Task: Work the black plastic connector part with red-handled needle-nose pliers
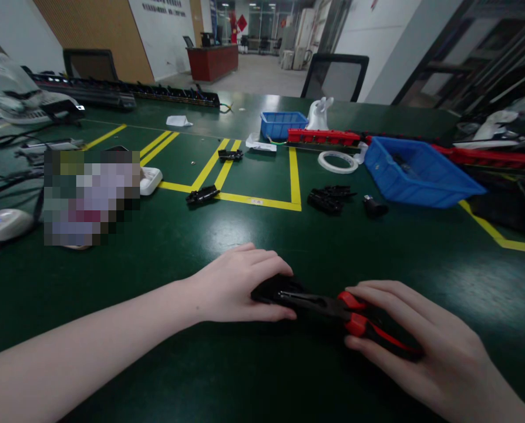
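Observation:
My left hand (240, 285) is closed around a small black plastic part (269, 289), with the thumb below and the fingers above it. In my right hand (425, 335) is a pair of needle-nose pliers (317, 302) with red and black handles, gripped around those handles. The long jaws point left and reach the black part at my left fingertips. Whether the jaw tips clamp the part or only touch it, I cannot tell. Both hands are just above the dark green table (174, 364).
Beyond my hands lie several black parts (328, 198), a black cylindrical piece (374, 205), a roll of white tape (337, 162) and a large blue bin (421, 173). A smaller blue bin (283, 124) stands further back. Leftward are a white mouse (6, 224) and a pixelated phone-like object (90, 200).

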Motion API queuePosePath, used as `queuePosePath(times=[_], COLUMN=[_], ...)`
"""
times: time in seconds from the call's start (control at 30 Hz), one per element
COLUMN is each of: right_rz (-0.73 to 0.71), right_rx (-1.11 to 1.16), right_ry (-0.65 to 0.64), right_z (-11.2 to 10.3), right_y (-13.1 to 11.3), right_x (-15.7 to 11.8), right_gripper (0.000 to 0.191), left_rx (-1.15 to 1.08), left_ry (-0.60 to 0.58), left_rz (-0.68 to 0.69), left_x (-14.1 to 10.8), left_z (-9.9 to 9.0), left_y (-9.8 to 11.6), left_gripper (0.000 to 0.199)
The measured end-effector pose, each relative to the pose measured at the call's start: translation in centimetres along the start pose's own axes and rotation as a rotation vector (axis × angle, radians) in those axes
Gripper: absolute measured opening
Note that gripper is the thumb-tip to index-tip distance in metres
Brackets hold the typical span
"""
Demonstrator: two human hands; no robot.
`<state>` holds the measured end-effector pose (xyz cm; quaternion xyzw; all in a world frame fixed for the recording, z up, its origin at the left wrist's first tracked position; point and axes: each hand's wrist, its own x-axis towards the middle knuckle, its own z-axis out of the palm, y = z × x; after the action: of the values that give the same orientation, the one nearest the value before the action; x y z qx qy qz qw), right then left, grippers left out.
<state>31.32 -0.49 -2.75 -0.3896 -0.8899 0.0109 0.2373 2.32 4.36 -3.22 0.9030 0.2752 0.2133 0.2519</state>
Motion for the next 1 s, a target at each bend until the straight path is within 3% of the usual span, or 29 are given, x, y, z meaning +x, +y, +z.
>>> queuePosePath(times=[0.3, 0.47, 1.0], right_rz=[-0.020, 0.039, -0.035], right_rx=[-0.067, -0.115, -0.143], right_ry=[-0.003, 0.032, 0.038], right_z=[0.4, -0.3, -0.4], right_y=[0.4, 0.7, 0.8], right_x=[-0.2, -0.8, -0.6], right_gripper=[0.042, 0.045, 0.041], left_rx=[0.029, 0.030, 0.029], left_ry=[-0.019, -0.028, -0.030], left_rz=[-0.007, -0.030, -0.019], left_x=[0.0, 0.1, 0.1], left_z=[0.0, -0.1, -0.1], left_y=[-0.1, 0.0, 0.0], left_gripper=[0.038, 0.037, 0.038])
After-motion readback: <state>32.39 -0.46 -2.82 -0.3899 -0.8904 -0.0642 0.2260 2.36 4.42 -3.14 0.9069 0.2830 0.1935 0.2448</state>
